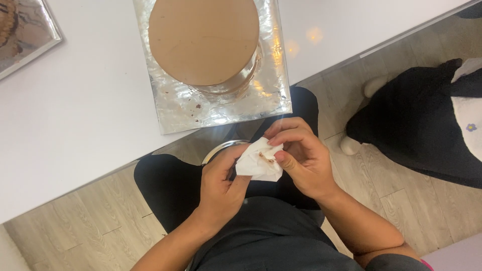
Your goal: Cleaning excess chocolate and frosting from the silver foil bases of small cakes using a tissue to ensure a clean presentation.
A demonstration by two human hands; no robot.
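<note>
White table (75, 110), wood-plank floor (401, 200), napkin (258, 160)

Lighting, as I see it: bright, even overhead light; glare spots on the white table (75, 115) and silver board (273, 75); focus sharp, shadows soft.

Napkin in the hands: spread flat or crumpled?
Crumpled: the white napkin is bunched between the left hand and right hand, with brown smears.

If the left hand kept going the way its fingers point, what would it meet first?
The left hand points up-right into the white tissue it already grips; beyond that, probably the right hand.
</note>
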